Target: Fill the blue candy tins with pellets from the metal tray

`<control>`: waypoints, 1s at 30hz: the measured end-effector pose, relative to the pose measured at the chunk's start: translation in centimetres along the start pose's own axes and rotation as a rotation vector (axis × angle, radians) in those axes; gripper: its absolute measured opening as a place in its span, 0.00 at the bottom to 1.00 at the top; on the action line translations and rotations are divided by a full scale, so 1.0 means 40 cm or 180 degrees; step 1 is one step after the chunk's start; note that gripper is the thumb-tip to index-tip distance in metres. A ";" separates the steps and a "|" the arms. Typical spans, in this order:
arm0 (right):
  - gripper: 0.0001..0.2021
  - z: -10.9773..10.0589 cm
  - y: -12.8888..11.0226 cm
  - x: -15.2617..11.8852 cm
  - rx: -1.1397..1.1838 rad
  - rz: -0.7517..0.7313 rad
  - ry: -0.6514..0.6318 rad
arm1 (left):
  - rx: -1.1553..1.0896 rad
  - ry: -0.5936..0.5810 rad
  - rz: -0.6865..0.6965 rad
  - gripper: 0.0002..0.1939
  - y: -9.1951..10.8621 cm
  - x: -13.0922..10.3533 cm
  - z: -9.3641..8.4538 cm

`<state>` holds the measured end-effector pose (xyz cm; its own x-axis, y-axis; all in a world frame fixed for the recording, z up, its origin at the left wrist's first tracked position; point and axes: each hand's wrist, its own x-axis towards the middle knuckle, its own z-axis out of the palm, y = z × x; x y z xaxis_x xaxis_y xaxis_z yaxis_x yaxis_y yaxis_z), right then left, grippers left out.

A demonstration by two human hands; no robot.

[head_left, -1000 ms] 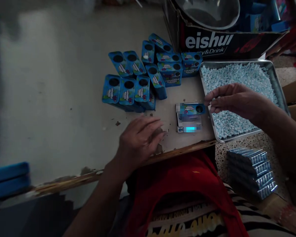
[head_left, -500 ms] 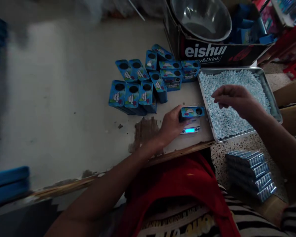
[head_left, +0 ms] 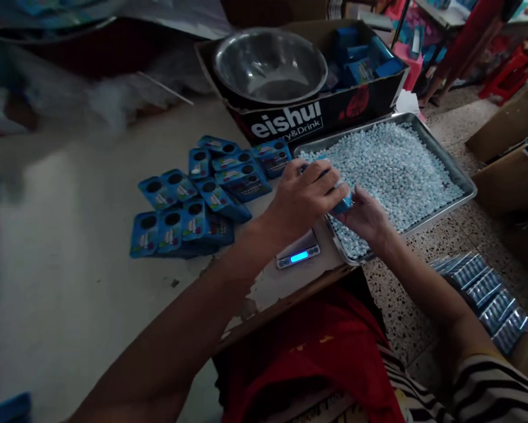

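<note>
My left hand (head_left: 306, 197) is wrapped over a small blue box (head_left: 343, 203), tilted above the near left part of the metal tray. Under the box's right end is my right hand (head_left: 364, 216), palm turned up, fingers apart and partly hidden by the box; whether it bears any of the weight is unclear. Small pale blue candies (head_left: 400, 170) fill the tray (head_left: 470, 187). Left of the tray lies a small scale (head_left: 298, 257) with a lit blue display and nothing seen on its visible part. Several blue boxes with round dark holes (head_left: 193, 218) stand farther left on the table.
Behind the tray, a black carton (head_left: 286, 120) holds a steel bowl (head_left: 270, 64) and blue boxes (head_left: 361, 64). Wrapped packs (head_left: 488, 294) lie on the floor at the lower right. A person's leg (head_left: 458, 53) shows at the upper right.
My left hand has lifted the blue box off the scale and over the tray, tipping it. My right hand has come back toward it, palm now up. The view has turned and shifted.
</note>
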<state>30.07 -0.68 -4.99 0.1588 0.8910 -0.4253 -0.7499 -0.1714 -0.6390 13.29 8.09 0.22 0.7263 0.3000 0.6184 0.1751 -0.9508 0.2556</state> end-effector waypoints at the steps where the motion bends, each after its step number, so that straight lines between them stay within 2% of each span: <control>1: 0.13 0.000 0.004 0.003 0.0209 0.0057 0.0106 | -0.0012 0.0022 -0.0071 0.13 -0.003 -0.003 0.013; 4: 0.12 0.006 0.005 -0.002 0.0648 0.0286 0.0463 | 0.0203 0.0267 -0.0533 0.13 -0.016 -0.045 0.037; 6: 0.11 0.014 0.001 -0.013 0.0736 0.0438 0.0493 | 0.0146 0.0500 -0.1003 0.12 -0.021 -0.089 0.040; 9: 0.10 0.023 -0.011 -0.029 0.0641 0.0519 0.0322 | -0.0592 0.0814 -0.1908 0.11 -0.017 -0.165 0.033; 12: 0.07 0.028 -0.026 -0.032 0.0425 0.0547 0.0242 | -0.1431 0.1141 -0.2924 0.22 -0.006 -0.244 0.024; 14: 0.06 0.030 -0.035 -0.029 0.0230 0.0601 0.0260 | -0.1782 0.1194 -0.3377 0.25 0.005 -0.289 0.019; 16: 0.09 0.034 -0.043 -0.024 -0.0001 0.0623 0.0253 | -0.1955 0.1105 -0.3617 0.26 0.020 -0.321 0.017; 19: 0.12 0.053 -0.051 -0.026 -0.0442 0.0671 0.0143 | -0.2199 0.0950 -0.3771 0.26 0.040 -0.339 0.021; 21: 0.07 0.077 -0.055 -0.035 -0.0784 0.0649 -0.0057 | -0.2372 0.0940 -0.3743 0.28 0.047 -0.340 0.021; 22: 0.05 0.091 -0.057 -0.041 -0.0950 0.0595 -0.0201 | -0.2415 0.0947 -0.3684 0.31 0.048 -0.341 0.018; 24: 0.07 0.124 -0.063 -0.054 -0.1238 0.0472 -0.0456 | -0.2367 0.0990 -0.3502 0.38 0.047 -0.351 0.004; 26: 0.09 0.157 -0.072 -0.064 -0.1404 0.0445 -0.0524 | -0.2166 0.1010 -0.3290 0.42 0.045 -0.372 -0.022; 28: 0.08 0.185 -0.085 -0.072 -0.1447 0.0487 -0.0412 | -0.1899 0.0981 -0.3094 0.38 0.045 -0.399 -0.057; 30: 0.07 0.204 -0.100 -0.081 -0.1497 0.0467 -0.0240 | -0.1637 0.0933 -0.2899 0.28 0.050 -0.422 -0.095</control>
<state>27.33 0.56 4.19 0.0135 0.8683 -0.4959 -0.3872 -0.4527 -0.8032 -1.13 1.43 -6.89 0.2656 0.9481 0.1751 0.2189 -0.2362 0.9467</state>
